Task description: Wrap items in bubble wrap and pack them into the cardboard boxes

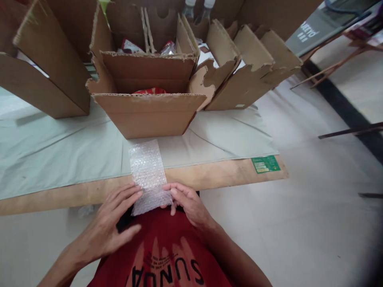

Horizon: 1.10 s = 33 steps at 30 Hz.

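A clear bubble wrap pouch lies across the front edge of the table, its near end hanging over toward my red shirt. At its left side, my left hand rests its fingertips on the wrap, fingers stretched out and thumb apart. My right hand has the near right corner of the bubble wrap between its thumb and fingers. Beyond the wrap stands an open cardboard box with something red and shiny inside.
More cardboard bins holding packets line the back, with another carton at left. Two bottles stand behind them. A pale green cloth covers the table above its wooden edge, where a green label sticks.
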Tool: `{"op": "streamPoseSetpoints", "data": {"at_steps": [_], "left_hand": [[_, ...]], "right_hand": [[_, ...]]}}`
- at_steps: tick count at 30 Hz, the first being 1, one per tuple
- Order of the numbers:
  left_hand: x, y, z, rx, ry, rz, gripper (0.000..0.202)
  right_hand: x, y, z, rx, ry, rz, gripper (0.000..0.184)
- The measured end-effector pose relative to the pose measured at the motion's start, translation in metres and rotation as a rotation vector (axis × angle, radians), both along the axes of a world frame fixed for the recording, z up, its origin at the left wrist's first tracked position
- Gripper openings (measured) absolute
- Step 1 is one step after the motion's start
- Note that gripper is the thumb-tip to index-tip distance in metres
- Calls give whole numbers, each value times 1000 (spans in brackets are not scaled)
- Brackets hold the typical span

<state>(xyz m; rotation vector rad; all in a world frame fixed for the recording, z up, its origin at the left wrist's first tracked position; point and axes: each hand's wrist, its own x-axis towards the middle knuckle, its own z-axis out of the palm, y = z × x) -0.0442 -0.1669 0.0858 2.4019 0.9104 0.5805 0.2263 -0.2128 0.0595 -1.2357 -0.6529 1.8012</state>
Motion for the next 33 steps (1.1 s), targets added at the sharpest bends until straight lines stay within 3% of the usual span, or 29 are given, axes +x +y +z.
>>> {"op": "streamPoseSetpoints", "data": {"at_steps": [4, 6, 9, 11, 13, 15, 17, 19, 22, 27, 30, 33], "left_hand": [[23, -1, -25, -90, -138, 349, 26], [30, 5, -28, -213, -147, 475, 31], [34, 12, -27, -324, -124, 544, 42], [35, 15, -25, -331, -93, 552, 46], [35, 17, -25, -312, -68, 557, 48], [36, 17, -26, -287, -50, 559, 47], [37, 16, -28, -248, -31, 559, 45], [38, 14, -29, -182, -25, 542, 42], [38, 10, -29, -8, -32, 513, 36], [38, 5, -27, 244, -25, 340, 36], [38, 6, -26, 234, -49, 247, 28], [36, 10, -24, 142, -114, 244, 20]], "right_hand": [[-1, 7, -2, -18, 80, -61, 55], [2, 7, -1, 7, 61, -95, 55], [7, 2, 2, 123, -117, -152, 43], [8, -2, 4, 295, -339, -172, 27], [6, -3, 7, 570, -609, -144, 19], [4, 1, 8, 871, -884, -72, 23], [3, 9, 6, 1068, -1106, 63, 27], [3, 18, 2, 1110, -1255, 210, 30], [4, 30, -8, 1054, -1343, 355, 32], [5, 38, -14, 1058, -1362, 364, 27], [4, 39, -9, 1073, -1333, 327, 23], [4, 42, -1, 1024, -1248, 335, 20]]}}
